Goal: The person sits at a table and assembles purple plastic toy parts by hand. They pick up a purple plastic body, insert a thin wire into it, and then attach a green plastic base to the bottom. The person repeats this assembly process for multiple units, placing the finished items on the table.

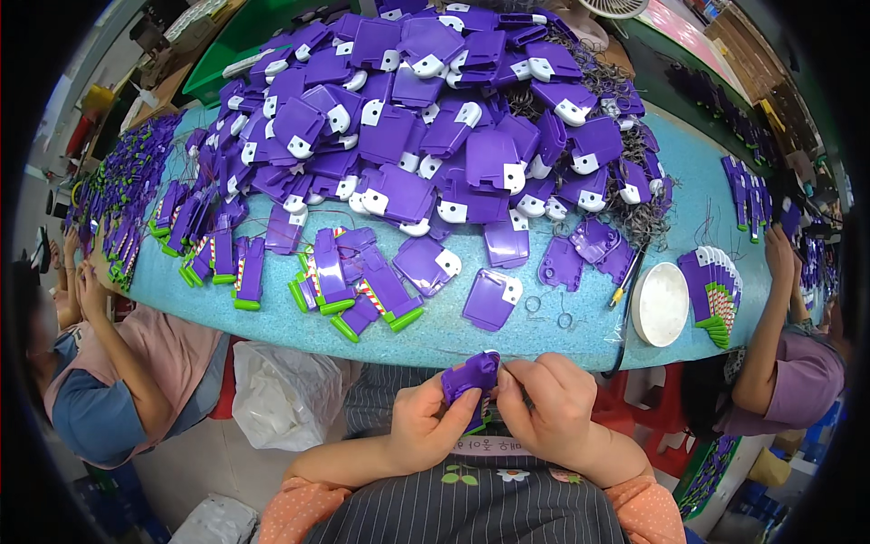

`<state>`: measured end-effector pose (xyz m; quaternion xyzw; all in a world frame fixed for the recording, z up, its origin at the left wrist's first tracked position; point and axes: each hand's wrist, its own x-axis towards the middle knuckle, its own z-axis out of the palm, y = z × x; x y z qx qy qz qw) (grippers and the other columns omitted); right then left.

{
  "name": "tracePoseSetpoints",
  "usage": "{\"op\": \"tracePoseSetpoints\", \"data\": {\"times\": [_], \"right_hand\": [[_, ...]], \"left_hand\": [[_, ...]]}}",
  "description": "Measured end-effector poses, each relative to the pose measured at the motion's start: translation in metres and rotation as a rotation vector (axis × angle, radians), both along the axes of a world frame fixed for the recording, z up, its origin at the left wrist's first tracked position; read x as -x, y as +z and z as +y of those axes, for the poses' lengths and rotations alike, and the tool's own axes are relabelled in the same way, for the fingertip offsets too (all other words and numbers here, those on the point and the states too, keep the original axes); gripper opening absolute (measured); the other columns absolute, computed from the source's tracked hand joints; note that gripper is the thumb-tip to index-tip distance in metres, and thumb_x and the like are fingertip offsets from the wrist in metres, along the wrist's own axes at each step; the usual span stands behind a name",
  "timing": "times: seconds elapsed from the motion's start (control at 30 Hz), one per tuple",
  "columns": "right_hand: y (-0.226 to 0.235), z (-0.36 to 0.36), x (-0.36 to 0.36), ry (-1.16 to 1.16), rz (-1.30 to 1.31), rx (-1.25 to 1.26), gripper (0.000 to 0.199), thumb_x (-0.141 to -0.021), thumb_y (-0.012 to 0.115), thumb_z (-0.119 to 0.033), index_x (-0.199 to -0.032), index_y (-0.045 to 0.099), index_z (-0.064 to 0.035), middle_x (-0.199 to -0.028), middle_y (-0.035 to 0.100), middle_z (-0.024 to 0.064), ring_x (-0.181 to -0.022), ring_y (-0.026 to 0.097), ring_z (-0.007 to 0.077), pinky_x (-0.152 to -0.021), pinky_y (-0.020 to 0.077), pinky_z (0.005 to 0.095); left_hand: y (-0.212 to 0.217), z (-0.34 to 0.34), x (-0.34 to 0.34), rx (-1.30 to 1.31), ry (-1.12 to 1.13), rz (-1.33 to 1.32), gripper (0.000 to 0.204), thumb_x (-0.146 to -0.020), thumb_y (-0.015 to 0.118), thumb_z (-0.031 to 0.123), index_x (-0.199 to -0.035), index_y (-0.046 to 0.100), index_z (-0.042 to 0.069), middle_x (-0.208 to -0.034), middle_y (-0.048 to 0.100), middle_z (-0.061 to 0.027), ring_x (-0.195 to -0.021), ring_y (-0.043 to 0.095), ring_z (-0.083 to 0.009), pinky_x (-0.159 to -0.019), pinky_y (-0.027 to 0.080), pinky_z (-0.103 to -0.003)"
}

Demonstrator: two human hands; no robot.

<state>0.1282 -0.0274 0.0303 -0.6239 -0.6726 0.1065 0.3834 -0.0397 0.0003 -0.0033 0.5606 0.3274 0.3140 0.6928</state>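
Just beyond the table's front edge, above my lap, my left hand [419, 424] is closed around a purple plastic casing piece [467, 381], its thumb lying across the front. A striped strip and a bit of green show at the piece's lower end. My right hand [551, 399] is beside it, thumb and fingers pinched together at the casing's right edge. Whatever sits between those fingertips is too small or too hidden to name. Nearest on the table lie a loose purple cover [492, 299] with a white corner and two small dark spring rings [565, 320].
A large heap of purple covers [399, 136] fills the table's back. Dark coiled springs [639, 172] edge it. Purple-and-green assemblies [335, 272] lie left. Right are a screwdriver [625, 286], a white bowl [660, 304] and fanned assemblies [713, 295]. Other people sit on both sides.
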Motion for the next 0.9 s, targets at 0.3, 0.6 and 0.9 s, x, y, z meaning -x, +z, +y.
{"op": "tracePoseSetpoints", "data": {"times": [0.3,0.6,0.9], "right_hand": [[-0.012,0.003,-0.006,0.065,-0.016,-0.092,0.013,-0.074,0.068,-0.002,-0.080,0.057,-0.0011,-0.060,0.053,0.0069,-0.046,0.051,0.0214,-0.041,0.0388,0.0315],[-0.012,-0.003,-0.002,0.014,0.262,-0.099,0.011,-0.076,0.068,0.000,-0.076,0.057,-0.0032,-0.058,0.055,0.0055,-0.043,0.052,0.0190,-0.039,0.0379,0.0296],[-0.021,-0.004,-0.006,0.021,0.235,-0.150,0.016,-0.076,0.068,0.000,-0.070,0.054,-0.0040,-0.051,0.055,0.0036,-0.040,0.050,0.0159,-0.037,0.0357,0.0279]], "left_hand": [[0.004,-0.001,0.000,0.203,-0.019,-0.088,0.029,-0.094,0.048,0.007,-0.121,0.051,-0.004,-0.096,0.067,-0.0079,-0.081,0.059,-0.0051,-0.068,0.049,-0.020],[0.002,-0.006,-0.001,-0.125,-0.043,0.072,0.029,-0.092,0.052,0.006,-0.118,0.053,-0.006,-0.091,0.069,-0.0088,-0.073,0.062,-0.0066,-0.063,0.050,-0.021],[0.005,-0.002,0.000,0.002,-0.092,0.042,0.026,-0.092,0.052,0.008,-0.115,0.055,-0.004,-0.089,0.069,-0.0088,-0.070,0.062,-0.0065,-0.061,0.049,-0.021]]}}
